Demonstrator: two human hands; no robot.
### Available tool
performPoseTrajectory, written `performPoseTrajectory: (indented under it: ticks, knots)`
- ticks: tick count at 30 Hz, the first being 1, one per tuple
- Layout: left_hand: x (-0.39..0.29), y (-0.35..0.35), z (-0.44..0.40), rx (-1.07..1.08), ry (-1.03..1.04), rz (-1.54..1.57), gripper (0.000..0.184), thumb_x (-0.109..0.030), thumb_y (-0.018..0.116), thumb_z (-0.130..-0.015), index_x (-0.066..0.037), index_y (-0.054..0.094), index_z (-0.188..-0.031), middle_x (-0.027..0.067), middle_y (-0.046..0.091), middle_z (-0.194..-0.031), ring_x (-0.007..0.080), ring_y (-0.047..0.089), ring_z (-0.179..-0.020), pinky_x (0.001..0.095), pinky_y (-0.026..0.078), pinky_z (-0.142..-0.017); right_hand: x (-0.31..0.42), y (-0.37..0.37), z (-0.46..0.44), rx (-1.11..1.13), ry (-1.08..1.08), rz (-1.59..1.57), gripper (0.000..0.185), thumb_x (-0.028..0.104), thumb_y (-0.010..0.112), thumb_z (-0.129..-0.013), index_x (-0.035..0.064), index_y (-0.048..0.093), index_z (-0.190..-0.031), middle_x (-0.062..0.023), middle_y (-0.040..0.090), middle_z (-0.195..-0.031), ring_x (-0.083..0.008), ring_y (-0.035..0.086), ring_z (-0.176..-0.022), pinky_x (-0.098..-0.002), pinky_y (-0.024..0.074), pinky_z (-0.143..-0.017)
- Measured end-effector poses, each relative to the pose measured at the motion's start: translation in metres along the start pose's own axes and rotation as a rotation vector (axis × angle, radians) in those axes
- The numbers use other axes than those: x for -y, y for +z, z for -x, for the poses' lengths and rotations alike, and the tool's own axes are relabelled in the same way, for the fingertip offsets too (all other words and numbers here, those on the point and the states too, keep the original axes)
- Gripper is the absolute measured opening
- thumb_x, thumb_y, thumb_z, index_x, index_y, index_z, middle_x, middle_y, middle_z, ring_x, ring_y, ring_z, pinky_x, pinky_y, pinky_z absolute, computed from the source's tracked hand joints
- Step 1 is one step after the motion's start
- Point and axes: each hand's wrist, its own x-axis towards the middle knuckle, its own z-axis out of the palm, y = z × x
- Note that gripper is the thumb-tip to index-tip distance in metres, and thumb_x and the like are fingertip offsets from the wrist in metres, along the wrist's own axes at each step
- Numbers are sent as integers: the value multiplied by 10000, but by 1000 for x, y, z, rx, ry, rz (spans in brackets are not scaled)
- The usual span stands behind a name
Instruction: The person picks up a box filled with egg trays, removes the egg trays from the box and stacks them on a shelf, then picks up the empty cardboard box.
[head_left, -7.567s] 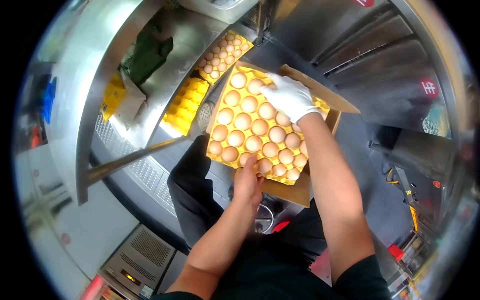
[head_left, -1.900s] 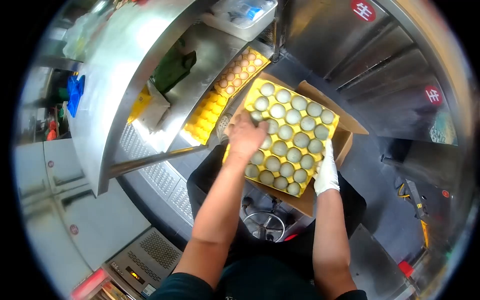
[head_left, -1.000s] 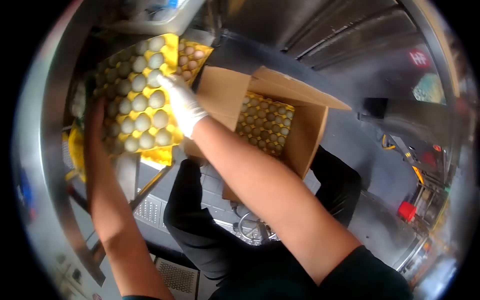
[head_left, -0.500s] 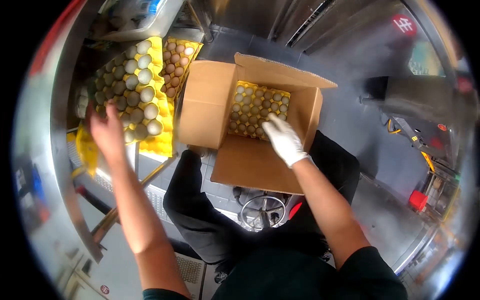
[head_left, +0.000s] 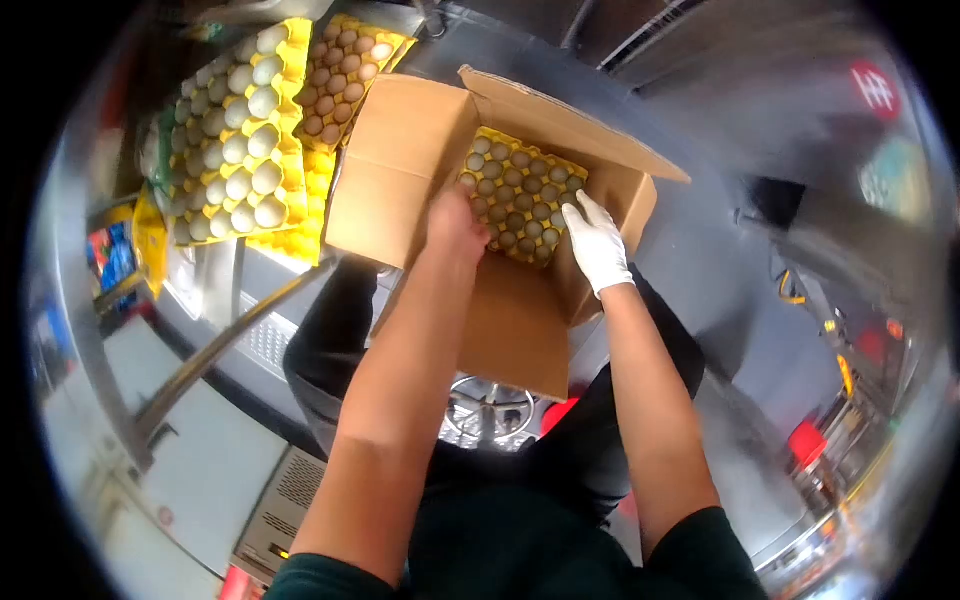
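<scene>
Illumination: fairly bright overall, whitish; source out of frame. Carton [head_left: 617, 196] outside: left flap [head_left: 405, 170] evenly lit. Inside: dimmer, inner eggs [head_left: 514, 199] shaded and muted in colour. Gloved right hand [head_left: 597, 243]: brightest spot near centre, fine detail washed out. Left hand [head_left: 457, 225]: slightly soft, finger outlines blurred. Left eggs [head_left: 238, 149]: paler at right of their tray, falling into shade at left. Floor [head_left: 690, 235]: diffuse, soft-edged shadow at right. Shirt [head_left: 530, 540] and trousers [head_left: 662, 330]: near black, folds mostly lost. Fisheye distortion: straight edges bow, corners black, bluish fringe at rim. Right-hand sign [head_left: 874, 91] soft; left and right margins smeared.
</scene>
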Motion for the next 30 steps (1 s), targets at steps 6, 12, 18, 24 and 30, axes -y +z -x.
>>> performPoseTrajectory:
  ticks: [6, 12, 18, 24, 30]
  knots:
    - [83, -35, -120, -296, -61, 284, 630, -407, 390, -1095, -121, 339, -1654, 80, 341, -1707, 273, 299, -1569, 507, 187, -1285, -21, 27, -91, 157, -29, 189, 725, 491, 563, -1029, 11, 467, -1563, -266, 480, -1584, -389, 442, -1486, -421, 341, -1238]
    - [114, -25, -178, -349, -77, 463, 750, -577, 373, -1082, -171, 254, -1702, 26, 236, -1760, 262, 228, -1598, 481, 132, -1298, -51, 81, -198, 354, 47, 389, 748, 585, 487, -1048, 85, 444, -1603, -248, 450, -1618, -384, 401, -1520, -414, 302, -1258]
    - [130, -29, -221, -317, -49, 461, 795, -649, 402, -1057, -131, 336, -1657, 107, 347, -1690, 318, 329, -1542, 518, 253, -1259, -81, 128, -243, 409, 51, 532, 780, 610, 438, -1049, 87, 388, -1625, -229, 394, -1651, -380, 356, -1542, -439, 277, -1269]
    - [179, -52, -270, -134, 142, 414, 660, -516, 449, -1077, -105, 429, -1593, 107, 475, -1586, 308, 477, -1400, 481, 384, -1162, -94, 156, -258, 379, 33, 662, 813, 636, 389, -1050, 89, 332, -1648, -211, 338, -1685, -377, 311, -1564, -464, 252, -1280]
    - [194, -62, -291, -298, 78, 321, 669, -522, 501, -1055, -90, 469, -1565, 108, 507, -1552, 279, 518, -1359, 463, 440, -1115, -96, 179, -265, 327, 12, 767, 845, 662, 340, -1051, 90, 276, -1671, -192, 282, -1718, -374, 266, -1586, -489, 227, -1291]
